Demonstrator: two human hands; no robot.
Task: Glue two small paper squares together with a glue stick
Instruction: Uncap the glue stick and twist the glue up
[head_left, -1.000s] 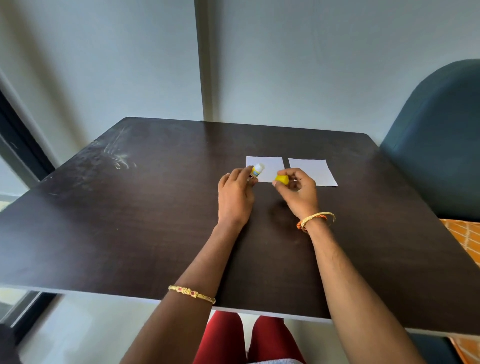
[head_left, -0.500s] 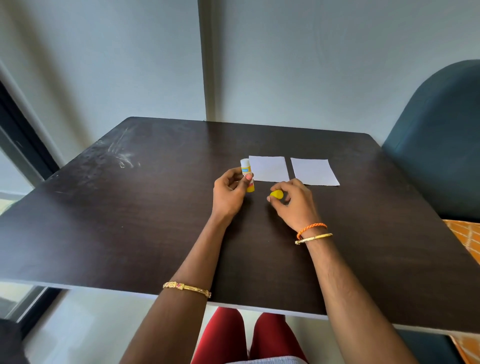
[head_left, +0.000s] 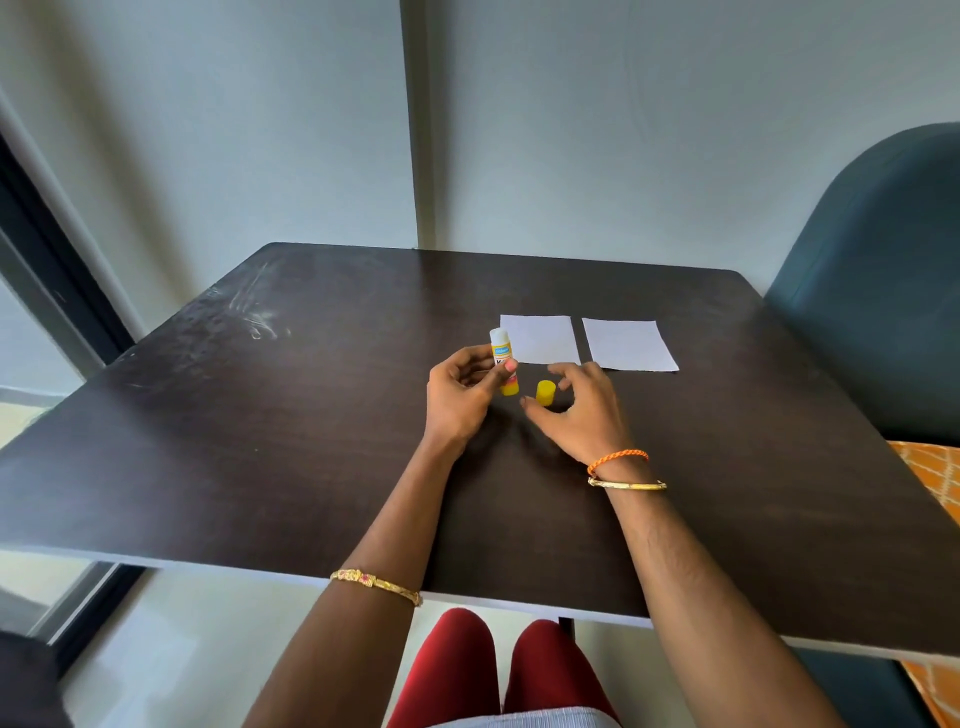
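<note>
We note the glue stick (head_left: 503, 358) held upright in the left hand (head_left: 460, 397), above the dark table (head_left: 291, 441), just left of the 2 paper squares. Its white top end points up and is uncovered; the yellow base shows below the fingertips. The left hand pinches the tube between thumb and fingertips (head_left: 510, 366), with the printed label partly covered by them. The yellow cap (head_left: 545, 392) stands on the table just right of the stick's base, apart from it. The right hand (head_left: 584, 415) is spread around the cap, thumb on the near-left side and fingers curved over the far-right side; we see a gap between the fingers and the cap, so the hand is loose and grips nothing. The left paper square (head_left: 540, 339) lies flat on the table just behind and right of the glue stick; the right paper square (head_left: 628, 344) lies flat beside it, with a narrow strip of table between the 2. Both sheets are white and look bare, neither overlapping the other. On the right wrist we record an orange braided band (head_left: 618, 460) and a gold bangle (head_left: 626, 485); on the left forearm, 1 gold bracelet (head_left: 376, 586) near the table's front edge. A dark teal chair (head_left: 878, 291) stands at the table's right side. Pale scuff marks (head_left: 254, 317) show on the far-left tabletop.
</note>
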